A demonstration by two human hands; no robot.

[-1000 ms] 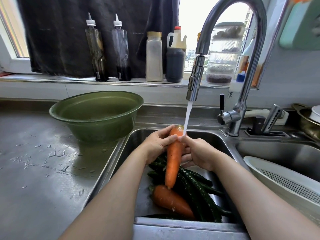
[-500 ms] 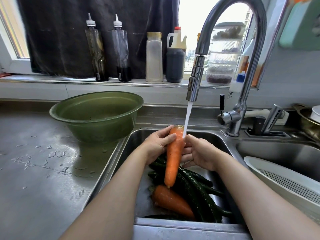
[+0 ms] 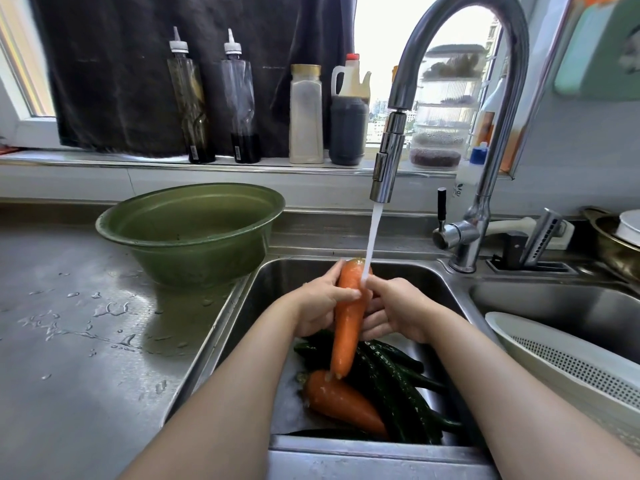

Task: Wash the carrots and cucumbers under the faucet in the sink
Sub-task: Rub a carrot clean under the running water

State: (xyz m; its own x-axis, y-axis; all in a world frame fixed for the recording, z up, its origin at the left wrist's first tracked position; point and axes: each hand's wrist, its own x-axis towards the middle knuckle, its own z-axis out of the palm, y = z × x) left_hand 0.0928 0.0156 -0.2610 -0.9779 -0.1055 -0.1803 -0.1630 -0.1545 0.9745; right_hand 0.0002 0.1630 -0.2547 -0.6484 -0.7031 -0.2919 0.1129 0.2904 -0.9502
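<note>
A long orange carrot (image 3: 347, 327) stands nearly upright over the left sink basin (image 3: 294, 268), its thick top under the water stream from the curved steel faucet (image 3: 388, 161). My left hand (image 3: 317, 303) grips its upper part from the left, thumb across the front. My right hand (image 3: 394, 308) wraps it from the right, fingers curled behind it. A second carrot (image 3: 341, 403) lies on the basin floor below, beside several dark green cucumbers (image 3: 398, 386).
A green bowl (image 3: 190, 230) sits on the wet steel counter (image 3: 69, 323) left of the sink. A white colander (image 3: 568, 362) rests in the right basin. Bottles (image 3: 304, 116) line the windowsill behind. A metal pot (image 3: 620, 244) stands at far right.
The carrot stays under the stream; both hands have shifted slightly along its upper part, and its tip has dipped closer to the carrot lying below.
</note>
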